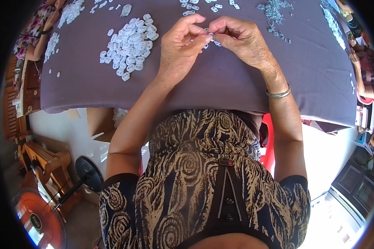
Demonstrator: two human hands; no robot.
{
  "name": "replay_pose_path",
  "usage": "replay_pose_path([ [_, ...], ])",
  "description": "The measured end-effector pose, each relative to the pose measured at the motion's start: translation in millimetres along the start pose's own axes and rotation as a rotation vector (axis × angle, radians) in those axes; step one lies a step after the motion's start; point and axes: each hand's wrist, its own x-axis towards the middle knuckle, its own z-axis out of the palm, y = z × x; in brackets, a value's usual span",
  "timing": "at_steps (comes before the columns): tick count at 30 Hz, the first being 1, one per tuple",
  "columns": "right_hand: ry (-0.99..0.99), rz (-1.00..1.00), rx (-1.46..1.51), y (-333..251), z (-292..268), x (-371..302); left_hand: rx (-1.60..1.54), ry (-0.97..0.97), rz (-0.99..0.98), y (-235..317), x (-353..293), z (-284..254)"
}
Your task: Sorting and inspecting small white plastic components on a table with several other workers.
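Note:
My left hand [178, 50] and my right hand [243, 41] meet above the far middle of the cloth-covered table. Between their fingertips is a small white plastic piece [212, 35], mostly hidden. My left thumb presses against it, while the left index finger is raised and curved. My right thumb and index finger pinch close together at the same spot; what they hold is too small to make out. Left of my left hand lies a heap of white oval plastic pieces [131, 43] with holes. A few more white pieces [205, 45] lie partly hidden beneath my fingers.
Small grey metal parts [274, 12] lie scattered at the far right on the purple-grey tablecloth [316, 70]. More white pieces [191, 6] lie at the far edge. Other people's arms [35, 50] show at both sides. An orange fan [39, 220] stands lower left, near a cardboard box [99, 122].

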Motion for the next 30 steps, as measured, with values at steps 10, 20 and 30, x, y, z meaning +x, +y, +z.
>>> replay_pose_path([
  [10, -0.111, -0.001, 0.411, -18, -6, 0, -0.638, -0.132, -0.321, 5, 8, -5],
  [20, -0.074, 0.021, 0.464, -21, -3, -6, -0.749, -0.302, -0.548, 13, 0, -7],
  [30, -0.092, 0.211, 0.177, -19, -12, -1, -0.036, -0.171, -0.146, 26, -1, -3],
])
